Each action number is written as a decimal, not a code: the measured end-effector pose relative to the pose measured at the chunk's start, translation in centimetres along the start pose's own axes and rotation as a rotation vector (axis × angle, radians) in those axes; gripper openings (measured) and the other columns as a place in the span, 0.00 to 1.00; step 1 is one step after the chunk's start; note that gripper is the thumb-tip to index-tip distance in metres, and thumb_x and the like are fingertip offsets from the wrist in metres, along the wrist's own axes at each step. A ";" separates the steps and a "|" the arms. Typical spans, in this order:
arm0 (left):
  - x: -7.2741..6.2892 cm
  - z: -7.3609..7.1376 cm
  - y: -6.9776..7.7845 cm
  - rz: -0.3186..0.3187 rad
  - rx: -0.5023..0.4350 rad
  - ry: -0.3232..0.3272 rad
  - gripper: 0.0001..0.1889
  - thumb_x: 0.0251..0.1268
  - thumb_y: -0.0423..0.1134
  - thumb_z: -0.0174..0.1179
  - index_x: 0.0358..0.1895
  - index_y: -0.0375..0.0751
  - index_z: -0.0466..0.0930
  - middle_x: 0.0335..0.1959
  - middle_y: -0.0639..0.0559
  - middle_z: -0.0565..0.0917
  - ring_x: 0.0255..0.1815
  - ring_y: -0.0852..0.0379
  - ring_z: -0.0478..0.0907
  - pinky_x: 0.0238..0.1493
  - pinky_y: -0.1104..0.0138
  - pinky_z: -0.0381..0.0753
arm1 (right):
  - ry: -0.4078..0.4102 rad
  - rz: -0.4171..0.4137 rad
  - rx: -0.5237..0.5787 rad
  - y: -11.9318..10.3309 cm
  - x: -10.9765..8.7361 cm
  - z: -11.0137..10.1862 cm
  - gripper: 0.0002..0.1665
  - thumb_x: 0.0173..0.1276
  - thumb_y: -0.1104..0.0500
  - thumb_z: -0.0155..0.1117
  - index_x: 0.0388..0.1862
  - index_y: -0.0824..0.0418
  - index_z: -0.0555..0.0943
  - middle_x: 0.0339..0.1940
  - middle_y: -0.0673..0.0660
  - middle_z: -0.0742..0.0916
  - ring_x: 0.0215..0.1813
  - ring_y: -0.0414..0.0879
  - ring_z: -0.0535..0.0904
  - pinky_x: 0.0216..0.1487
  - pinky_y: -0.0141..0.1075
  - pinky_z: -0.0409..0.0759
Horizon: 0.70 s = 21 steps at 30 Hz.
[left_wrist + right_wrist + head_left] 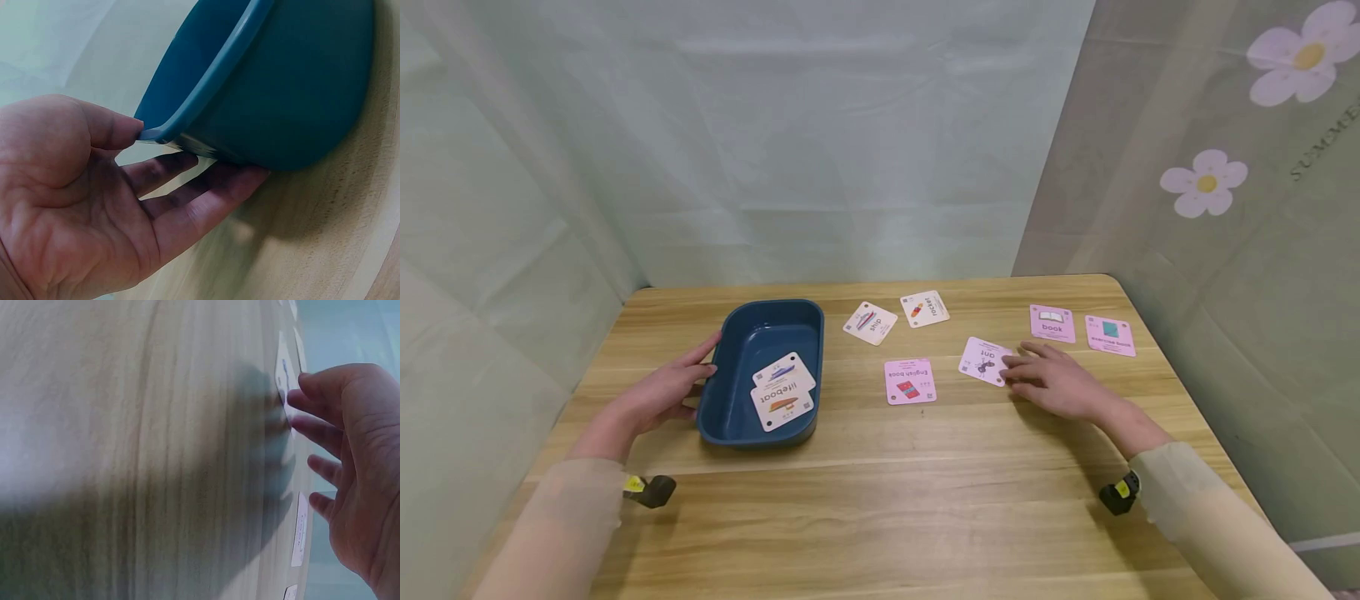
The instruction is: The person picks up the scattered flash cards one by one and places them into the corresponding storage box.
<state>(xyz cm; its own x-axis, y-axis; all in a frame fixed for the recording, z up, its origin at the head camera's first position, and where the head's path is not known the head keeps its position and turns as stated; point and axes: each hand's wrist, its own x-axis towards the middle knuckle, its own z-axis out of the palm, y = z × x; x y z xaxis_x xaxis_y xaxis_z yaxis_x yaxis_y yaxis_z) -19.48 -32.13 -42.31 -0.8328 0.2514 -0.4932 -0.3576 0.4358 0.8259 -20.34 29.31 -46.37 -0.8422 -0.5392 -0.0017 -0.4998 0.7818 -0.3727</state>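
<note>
A dark blue plastic tray point(808, 429) stands on the left of the table, with two picture cards inside, one a lifeboat card point(782, 406). My left hand point(658, 396) holds its left side. In the left wrist view, the thumb is at the rim and the fingers point(206, 209) are against the outer wall. On the right, my right hand point(1060, 383) reaches over the edge of a white ant card point(977, 358) lying on the table. Its spread, slightly bent fingers point(315, 431) overlap that card in the right wrist view.
A ship card point(870, 323) and a rocket card point(925, 308) lie toward the back. Nearer is a pink English book card point(910, 382). A pink book card point(1052, 323) and another pink card point(1110, 335) lie at the far right. Hanging cloth point(842, 167) surrounds the wooden table point(887, 517).
</note>
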 end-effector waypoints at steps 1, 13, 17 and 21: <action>0.0 0.0 0.0 0.001 0.002 0.000 0.35 0.87 0.44 0.37 0.81 0.72 0.27 0.81 0.26 0.38 0.74 0.24 0.56 0.49 0.52 0.82 | 0.008 0.008 0.010 0.0 0.1 0.0 0.26 0.74 0.50 0.65 0.67 0.58 0.82 0.73 0.58 0.77 0.79 0.66 0.56 0.75 0.62 0.51; -0.2 0.2 0.3 -0.004 0.005 0.005 0.35 0.87 0.44 0.37 0.81 0.72 0.27 0.81 0.26 0.37 0.75 0.24 0.55 0.49 0.52 0.82 | 0.077 0.133 -0.085 -0.1 0.6 0.3 0.42 0.66 0.39 0.72 0.70 0.63 0.77 0.73 0.67 0.74 0.78 0.70 0.55 0.74 0.66 0.48; -0.1 0.1 0.2 -0.001 0.005 0.005 0.35 0.87 0.43 0.37 0.82 0.72 0.27 0.81 0.26 0.36 0.75 0.23 0.54 0.50 0.51 0.82 | 0.087 0.161 -0.089 -0.3 0.9 0.5 0.42 0.65 0.38 0.72 0.69 0.64 0.78 0.72 0.67 0.75 0.78 0.70 0.54 0.74 0.66 0.47; -0.1 0.1 0.1 -0.003 0.007 0.005 0.35 0.87 0.43 0.37 0.81 0.72 0.27 0.81 0.26 0.35 0.75 0.23 0.54 0.50 0.51 0.82 | 0.089 0.198 -0.090 -0.6 1.3 0.6 0.43 0.65 0.37 0.71 0.69 0.64 0.77 0.73 0.68 0.74 0.78 0.70 0.53 0.74 0.66 0.46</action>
<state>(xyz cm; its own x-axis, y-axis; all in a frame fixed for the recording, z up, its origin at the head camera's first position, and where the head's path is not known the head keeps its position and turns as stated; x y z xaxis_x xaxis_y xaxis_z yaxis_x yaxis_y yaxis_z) -19.42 -32.04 -42.19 -0.8338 0.2461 -0.4942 -0.3568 0.4430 0.8225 -20.98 27.98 -46.75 -0.9380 -0.3461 0.0172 -0.3361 0.8966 -0.2885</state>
